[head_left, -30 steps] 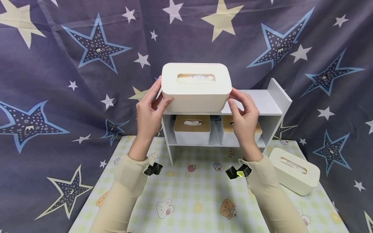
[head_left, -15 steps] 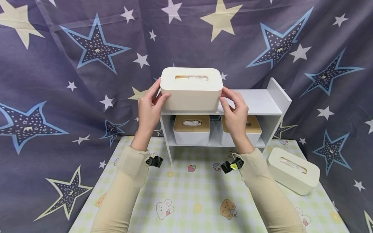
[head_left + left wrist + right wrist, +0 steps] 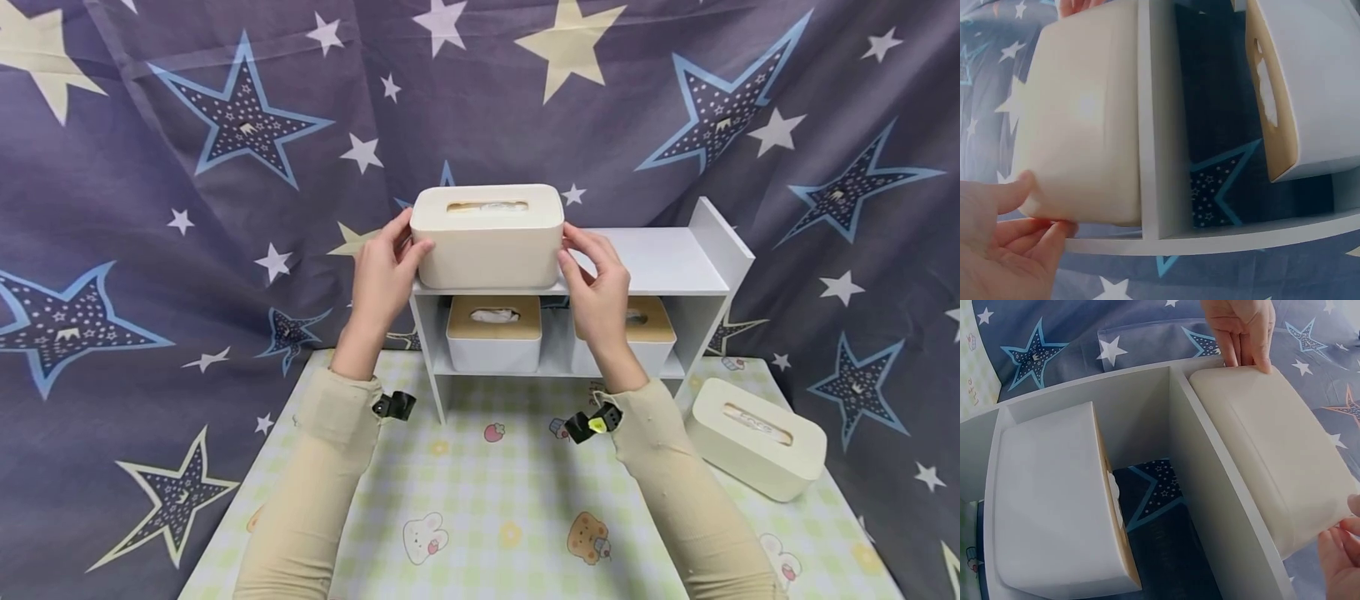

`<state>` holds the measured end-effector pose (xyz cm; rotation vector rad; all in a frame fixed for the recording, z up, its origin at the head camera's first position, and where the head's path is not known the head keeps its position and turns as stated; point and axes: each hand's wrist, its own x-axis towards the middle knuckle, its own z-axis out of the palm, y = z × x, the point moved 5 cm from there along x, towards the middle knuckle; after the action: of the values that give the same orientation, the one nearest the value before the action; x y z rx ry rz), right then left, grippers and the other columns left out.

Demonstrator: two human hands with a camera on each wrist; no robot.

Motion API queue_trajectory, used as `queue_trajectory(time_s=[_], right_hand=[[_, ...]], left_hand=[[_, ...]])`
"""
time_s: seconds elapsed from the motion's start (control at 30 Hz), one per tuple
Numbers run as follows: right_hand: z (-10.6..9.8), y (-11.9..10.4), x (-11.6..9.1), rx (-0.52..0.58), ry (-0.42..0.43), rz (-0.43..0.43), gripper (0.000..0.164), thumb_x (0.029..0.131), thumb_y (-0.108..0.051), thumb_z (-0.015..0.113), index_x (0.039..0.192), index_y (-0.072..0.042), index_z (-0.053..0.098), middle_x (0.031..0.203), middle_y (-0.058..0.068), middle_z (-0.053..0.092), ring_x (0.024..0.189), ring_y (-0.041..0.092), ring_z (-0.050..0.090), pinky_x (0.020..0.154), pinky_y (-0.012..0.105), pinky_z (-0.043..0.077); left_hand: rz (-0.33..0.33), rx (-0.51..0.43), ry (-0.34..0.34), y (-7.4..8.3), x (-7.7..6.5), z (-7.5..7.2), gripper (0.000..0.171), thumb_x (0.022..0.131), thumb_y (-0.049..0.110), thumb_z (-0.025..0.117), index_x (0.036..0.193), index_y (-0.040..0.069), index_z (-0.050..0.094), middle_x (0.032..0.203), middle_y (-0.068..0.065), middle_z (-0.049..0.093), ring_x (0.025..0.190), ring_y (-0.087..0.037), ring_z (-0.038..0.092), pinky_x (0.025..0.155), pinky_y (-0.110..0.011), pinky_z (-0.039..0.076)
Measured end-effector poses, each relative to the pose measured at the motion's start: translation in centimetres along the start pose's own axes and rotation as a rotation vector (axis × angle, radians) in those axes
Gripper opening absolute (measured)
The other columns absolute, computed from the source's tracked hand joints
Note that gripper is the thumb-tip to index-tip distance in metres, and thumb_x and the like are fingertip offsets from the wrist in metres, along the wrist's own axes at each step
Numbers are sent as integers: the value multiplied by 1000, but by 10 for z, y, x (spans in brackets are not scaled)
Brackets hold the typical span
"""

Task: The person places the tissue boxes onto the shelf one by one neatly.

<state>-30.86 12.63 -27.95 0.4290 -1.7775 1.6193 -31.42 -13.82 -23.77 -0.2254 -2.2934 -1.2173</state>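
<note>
On my feed I see the left hand [image 3: 381, 271] and right hand [image 3: 600, 292], thumbs and fingers partway apart, holding opposite ends of one cream box [image 3: 487, 254] at 12 o'clock, at the top of the shelf [image 3: 645, 260]. I count a second cream box [image 3: 757, 443] on the table [image 3: 480, 483] at 2, two wood-lidded boxes [image 3: 493, 354] inside at 12 and 1.

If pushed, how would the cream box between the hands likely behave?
The cream box is probably stiff: no dent shows where the left hand and right hand hold it. Its smooth, rounded sides may be slippery. Being longer than tall, it would probably slide rather than tip.
</note>
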Motion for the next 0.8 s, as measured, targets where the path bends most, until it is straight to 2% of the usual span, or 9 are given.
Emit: queue_trajectory(time_s=[0.17,0.43,0.63,0.7,0.8], right_hand=[[0,-1,0,7,-11,7,34,94,-6,67,128,-1,67,123,16,65,111,10,60,92,14,56],[-2,-1,-5,22,-53,13,37,92,-3,68,129,0,65,131,15,64,120,20,62,104,26,54],[-5,-2,-15,10,-91,11,42,92,-4,69,133,-1,62,138,14,62,126,23,60,107,27,52],[-6,-2,-18,17,-94,14,43,92,-3,69,134,0,62,138,15,61,127,24,60,107,27,52],[-10,0,-22,25,-94,19,42,91,0,69,132,1,62,137,16,62,126,26,61,106,25,52]], left_hand=[[-8,28,-4,4,2,-1,53,94,15,69,141,-3,52,139,-21,59,126,-28,62,105,-36,55],[8,58,49,8,1,-1,53,92,13,72,141,-1,54,139,-19,60,122,-25,64,100,-37,57],[22,46,80,11,-2,1,54,92,9,71,142,-1,53,144,-19,56,124,-28,62,104,-36,55],[52,47,97,12,-6,0,56,92,9,71,143,-1,51,146,-18,55,121,-29,63,103,-36,54],[140,33,132,17,-17,-1,60,91,8,71,146,0,48,150,-16,51,131,-28,56,109,-35,51]])
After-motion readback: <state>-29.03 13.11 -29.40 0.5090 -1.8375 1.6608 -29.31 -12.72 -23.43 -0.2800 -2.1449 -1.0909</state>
